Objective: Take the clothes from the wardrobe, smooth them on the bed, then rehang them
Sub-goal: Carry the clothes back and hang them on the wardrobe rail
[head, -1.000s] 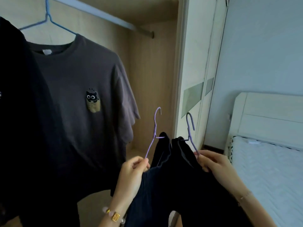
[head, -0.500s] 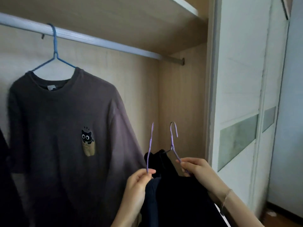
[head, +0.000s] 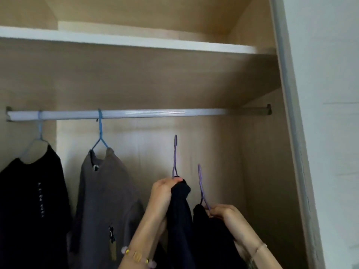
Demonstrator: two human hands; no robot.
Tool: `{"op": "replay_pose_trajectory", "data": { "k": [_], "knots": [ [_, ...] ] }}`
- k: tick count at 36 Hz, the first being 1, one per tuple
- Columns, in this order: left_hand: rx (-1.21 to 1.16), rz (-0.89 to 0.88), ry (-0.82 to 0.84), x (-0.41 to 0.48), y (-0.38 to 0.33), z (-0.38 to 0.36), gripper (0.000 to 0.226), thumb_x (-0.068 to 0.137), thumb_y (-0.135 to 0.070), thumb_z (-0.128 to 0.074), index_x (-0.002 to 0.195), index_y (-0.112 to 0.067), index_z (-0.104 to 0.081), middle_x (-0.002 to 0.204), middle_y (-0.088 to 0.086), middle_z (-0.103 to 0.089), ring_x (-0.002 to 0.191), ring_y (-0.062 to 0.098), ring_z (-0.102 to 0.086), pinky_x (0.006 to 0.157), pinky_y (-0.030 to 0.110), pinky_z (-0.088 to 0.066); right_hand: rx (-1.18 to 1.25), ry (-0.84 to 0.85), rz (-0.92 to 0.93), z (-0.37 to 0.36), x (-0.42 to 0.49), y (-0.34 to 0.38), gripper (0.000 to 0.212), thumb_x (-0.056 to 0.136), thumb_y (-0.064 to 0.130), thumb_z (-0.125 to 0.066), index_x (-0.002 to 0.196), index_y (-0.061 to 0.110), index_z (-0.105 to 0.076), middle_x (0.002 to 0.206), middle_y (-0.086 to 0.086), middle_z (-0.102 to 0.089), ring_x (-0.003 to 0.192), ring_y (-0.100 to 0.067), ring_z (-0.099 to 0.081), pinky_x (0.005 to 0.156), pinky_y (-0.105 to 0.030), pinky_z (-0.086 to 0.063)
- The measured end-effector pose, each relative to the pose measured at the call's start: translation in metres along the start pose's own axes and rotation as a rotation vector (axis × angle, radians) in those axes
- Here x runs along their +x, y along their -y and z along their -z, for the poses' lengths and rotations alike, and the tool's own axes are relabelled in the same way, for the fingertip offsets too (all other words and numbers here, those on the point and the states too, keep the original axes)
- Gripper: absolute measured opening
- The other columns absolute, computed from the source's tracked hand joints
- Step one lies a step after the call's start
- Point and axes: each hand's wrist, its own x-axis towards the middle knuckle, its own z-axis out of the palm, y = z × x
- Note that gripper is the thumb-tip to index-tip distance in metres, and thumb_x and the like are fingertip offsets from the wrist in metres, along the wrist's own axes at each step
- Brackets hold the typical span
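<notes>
Under the open right half of the rail (head: 155, 113), between the grey shirt (head: 104, 200) and the wardrobe wall (head: 258, 171), the left hand (head: 165, 193) grips dark clothes (head: 180, 220) by the higher purple hanger (head: 175, 158), the right hand (head: 223, 214) pinches the lower purple hanger (head: 201, 187), and a black shirt (head: 29, 191) hangs at the rail's left end.

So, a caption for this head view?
Left hand and right hand hold dark clothes on purple hangers below the wardrobe rail.

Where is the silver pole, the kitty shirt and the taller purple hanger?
silver pole (head: 155, 114), head view, bare middle of the rail
kitty shirt (head: 104, 191), head view, grey chest
taller purple hanger (head: 174, 158), head view, its straight neck
</notes>
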Motion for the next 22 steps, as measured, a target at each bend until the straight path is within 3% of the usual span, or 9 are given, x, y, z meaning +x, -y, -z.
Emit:
{"op": "replay_pose_trajectory", "data": {
  "k": [2, 3, 7, 11, 14, 16, 18, 20, 22],
  "knots": [
    [0.097, -0.044, 0.047, 0.015, -0.016, 0.002, 0.016, 0.092, -0.004, -0.053, 0.083, -0.009, -0.066, 0.051, -0.008, -0.066, 0.052, 0.008, -0.063, 0.067, 0.025, -0.050, 0.004, 0.029, 0.023, -0.009, 0.019, 0.013, 0.019, 0.078, -0.003, -0.055, 0.093, -0.008, -0.065, 0.081, -0.018, -0.062, 0.077, -0.029, -0.059, 0.059, -0.026, -0.044],
    [0.130, -0.056, 0.060, 0.022, -0.024, 0.003, 0.016, 0.091, -0.008, -0.053, 0.081, -0.012, -0.065, 0.051, -0.009, -0.066, 0.047, 0.002, -0.062, 0.067, 0.027, -0.051, 0.020, 0.053, 0.040, -0.013, 0.029, 0.021, 0.016, 0.080, -0.006, -0.052, 0.087, -0.008, -0.066, 0.078, -0.019, -0.061, 0.075, -0.030, -0.058, 0.057, -0.026, -0.045],
    [0.153, -0.113, -0.044, 0.045, -0.062, -0.001, 0.022, 0.090, -0.004, -0.057, 0.068, -0.009, -0.059, 0.068, 0.012, -0.061, 0.048, 0.009, -0.057, 0.047, 0.017, -0.046, 0.083, 0.151, -0.034, -0.037, 0.058, 0.062, 0.014, 0.081, -0.003, -0.051, 0.077, -0.001, -0.064, 0.062, -0.015, -0.057, 0.048, -0.024, -0.055, 0.045, -0.021, -0.046],
    [0.103, -0.116, -0.060, 0.062, -0.088, -0.002, 0.018, 0.087, -0.004, -0.061, 0.068, -0.005, -0.060, 0.044, 0.007, -0.057, 0.028, 0.007, -0.051, 0.030, 0.009, -0.035, 0.019, 0.159, -0.035, -0.051, 0.094, 0.097, 0.014, 0.083, 0.000, -0.052, 0.073, -0.002, -0.061, 0.047, -0.012, -0.057, 0.033, -0.020, -0.055, 0.041, -0.022, -0.046],
    [0.119, -0.136, -0.063, 0.079, -0.098, 0.002, 0.021, 0.088, -0.001, -0.057, 0.066, -0.004, -0.056, 0.044, 0.005, -0.053, 0.033, 0.010, -0.051, 0.036, 0.013, -0.038, -0.044, 0.174, -0.008, -0.062, 0.112, 0.117, 0.020, 0.086, 0.001, -0.049, 0.068, -0.001, -0.057, 0.037, -0.008, -0.055, 0.030, -0.018, -0.053, 0.040, -0.020, -0.044],
    [0.158, -0.163, -0.039, 0.088, -0.102, 0.006, 0.027, 0.091, 0.005, -0.049, 0.066, -0.005, -0.053, 0.054, 0.006, -0.051, 0.048, 0.014, -0.051, 0.049, 0.025, -0.041, -0.077, 0.171, 0.019, -0.068, 0.118, 0.128, 0.024, 0.087, 0.001, -0.046, 0.065, 0.000, -0.053, 0.034, -0.007, -0.052, 0.027, -0.017, -0.051, 0.033, -0.015, -0.040],
    [0.192, -0.176, -0.055, 0.096, -0.104, 0.010, 0.027, 0.092, 0.004, -0.047, 0.068, -0.006, -0.053, 0.058, 0.007, -0.051, 0.049, 0.012, -0.052, 0.052, 0.026, -0.041, -0.098, 0.165, 0.059, -0.074, 0.123, 0.136, 0.022, 0.087, 0.000, -0.045, 0.066, 0.001, -0.051, 0.042, -0.009, -0.053, 0.034, -0.019, -0.052, 0.031, -0.013, -0.038],
    [0.151, -0.143, -0.077, 0.100, -0.101, 0.014, 0.023, 0.090, 0.003, -0.050, 0.068, -0.003, -0.053, 0.044, 0.004, -0.054, 0.034, 0.007, -0.052, 0.042, 0.019, -0.042, -0.101, 0.168, 0.079, -0.079, 0.129, 0.143, 0.020, 0.087, 0.001, -0.045, 0.068, 0.002, -0.050, 0.052, -0.010, -0.051, 0.042, -0.020, -0.051, 0.033, -0.014, -0.038],
    [0.140, -0.111, -0.075, 0.103, -0.097, 0.016, 0.018, 0.087, 0.001, -0.055, 0.070, -0.001, -0.055, 0.037, 0.003, -0.051, 0.028, 0.009, -0.049, 0.033, 0.011, -0.035, -0.091, 0.155, 0.102, -0.081, 0.138, 0.149, 0.023, 0.087, 0.000, -0.045, 0.064, 0.002, -0.048, 0.038, -0.007, -0.048, 0.030, -0.017, -0.048, 0.032, -0.010, -0.034]
  ]
}}
